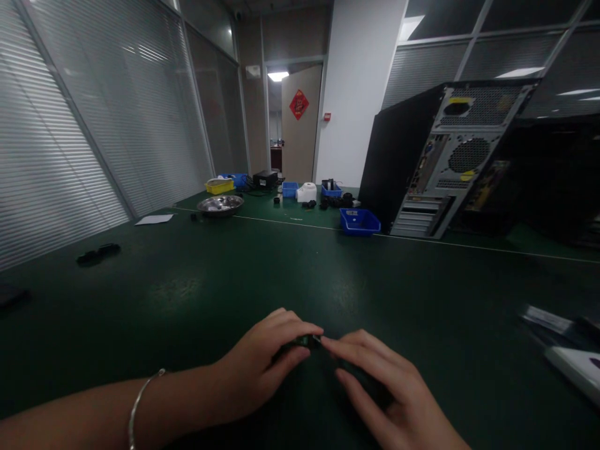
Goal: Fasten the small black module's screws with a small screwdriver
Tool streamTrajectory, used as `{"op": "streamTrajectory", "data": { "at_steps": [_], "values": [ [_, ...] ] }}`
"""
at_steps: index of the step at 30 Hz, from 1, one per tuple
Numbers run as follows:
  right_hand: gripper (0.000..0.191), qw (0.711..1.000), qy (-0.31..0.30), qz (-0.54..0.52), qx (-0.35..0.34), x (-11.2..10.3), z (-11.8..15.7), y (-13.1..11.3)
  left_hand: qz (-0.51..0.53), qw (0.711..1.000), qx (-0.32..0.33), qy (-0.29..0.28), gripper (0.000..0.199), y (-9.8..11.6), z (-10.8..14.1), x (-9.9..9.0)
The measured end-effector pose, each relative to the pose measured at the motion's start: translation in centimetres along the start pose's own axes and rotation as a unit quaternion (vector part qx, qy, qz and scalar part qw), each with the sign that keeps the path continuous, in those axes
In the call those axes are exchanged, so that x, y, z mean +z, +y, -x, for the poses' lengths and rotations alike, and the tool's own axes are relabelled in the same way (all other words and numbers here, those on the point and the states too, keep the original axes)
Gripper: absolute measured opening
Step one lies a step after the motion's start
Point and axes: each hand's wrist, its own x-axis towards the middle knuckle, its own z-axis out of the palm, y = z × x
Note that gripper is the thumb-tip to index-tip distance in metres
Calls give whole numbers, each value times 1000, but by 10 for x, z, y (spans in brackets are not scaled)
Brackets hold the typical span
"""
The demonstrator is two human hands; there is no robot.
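Note:
My left hand [255,362] is closed in a pinch around a small green piece with a dark, partly shiny right end [307,341], which looks like a little circuit board. Most of that piece is hidden by my fingers. From the right, my right hand [389,381] reaches in, its index fingertip touching or very near the shiny end. Its thumb stays apart below, and I see nothing gripped between thumb and fingers. Both hands are low over the dark green table mat [262,269].
Beyond my hands stand a blue tray [360,222], a metal bowl [220,205] and a large computer case [422,162]. Black items [98,253] and white paper [154,219] lie left. A blurred white object [574,369] is at right. Small bins and dark parts [337,201] sit behind.

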Motion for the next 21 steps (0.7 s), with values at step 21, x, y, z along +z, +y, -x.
{"op": "streamTrajectory", "data": {
  "at_steps": [21],
  "values": [
    [37,999,-15,-32,23,4,-2,-1,-7,999,39,22,23,-8,1,0]
  ]
}}
